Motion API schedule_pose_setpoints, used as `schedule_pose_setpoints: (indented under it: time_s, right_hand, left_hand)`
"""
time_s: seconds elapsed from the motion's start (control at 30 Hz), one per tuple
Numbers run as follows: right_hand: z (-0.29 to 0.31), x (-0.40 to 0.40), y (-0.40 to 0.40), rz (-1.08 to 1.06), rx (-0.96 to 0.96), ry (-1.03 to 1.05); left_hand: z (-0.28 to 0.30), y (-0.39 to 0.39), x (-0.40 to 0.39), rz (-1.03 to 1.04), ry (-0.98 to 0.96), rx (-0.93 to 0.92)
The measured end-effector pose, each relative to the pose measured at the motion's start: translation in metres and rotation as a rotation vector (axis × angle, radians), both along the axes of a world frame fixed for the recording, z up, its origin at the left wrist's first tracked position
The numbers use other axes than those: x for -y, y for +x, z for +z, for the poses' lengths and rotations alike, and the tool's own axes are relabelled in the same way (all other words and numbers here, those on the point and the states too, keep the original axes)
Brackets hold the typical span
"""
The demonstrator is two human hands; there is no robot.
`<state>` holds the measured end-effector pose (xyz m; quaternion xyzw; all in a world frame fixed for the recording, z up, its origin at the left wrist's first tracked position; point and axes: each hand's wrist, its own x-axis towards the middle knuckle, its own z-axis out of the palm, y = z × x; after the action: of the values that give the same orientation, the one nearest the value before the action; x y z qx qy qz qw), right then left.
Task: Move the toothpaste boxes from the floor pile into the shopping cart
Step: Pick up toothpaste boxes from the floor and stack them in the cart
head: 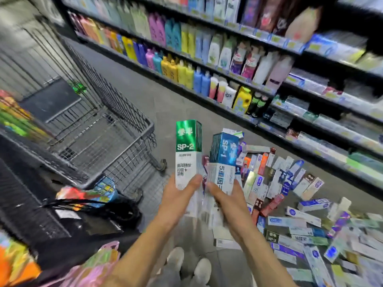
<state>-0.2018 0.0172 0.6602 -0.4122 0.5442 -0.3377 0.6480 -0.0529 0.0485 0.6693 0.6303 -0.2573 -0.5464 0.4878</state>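
My left hand (176,200) grips a green-and-white toothpaste box (188,154) marked SP-2, held upright above the floor. Beside it, my right hand (227,200) grips a blue-and-white toothpaste box (223,160) marked SP-1, also upright. Both boxes are in the air between the cart and the pile. The pile of toothpaste boxes (300,216) spreads over the grey floor to the right. The wire shopping cart (116,129) stands to the left, its rim near my left hand.
Shelves (228,65) full of bottles and boxed goods run along the right side of the aisle. A colourful bag (91,193) and dark bags lie at the cart's near end. My two shoes (189,264) stand on the floor below. The picture is blurred by motion.
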Motion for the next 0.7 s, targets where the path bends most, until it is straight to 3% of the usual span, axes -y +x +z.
schedule_pose_setpoints:
  time_s: [0.17,0.33,0.47,0.7]
  right_hand:
    - [0.065,0.010,0.031,0.111,0.032,-0.062]
    - [0.095,0.029,0.084,0.252,0.003,-0.113]
    - [0.100,0.050,0.138,0.415,-0.098,-0.150]
    - [0.101,0.081,0.248,0.625,-0.126,-0.154]
  left_hand:
    - [0.065,0.034,-0.020,0.172,-0.058,-0.067]
    - [0.094,0.086,-0.039,0.368,-0.070,0.079]
    - [0.096,0.137,-0.042,0.527,-0.051,0.161]
    - [0.086,0.218,-0.025,0.724,-0.067,0.065]
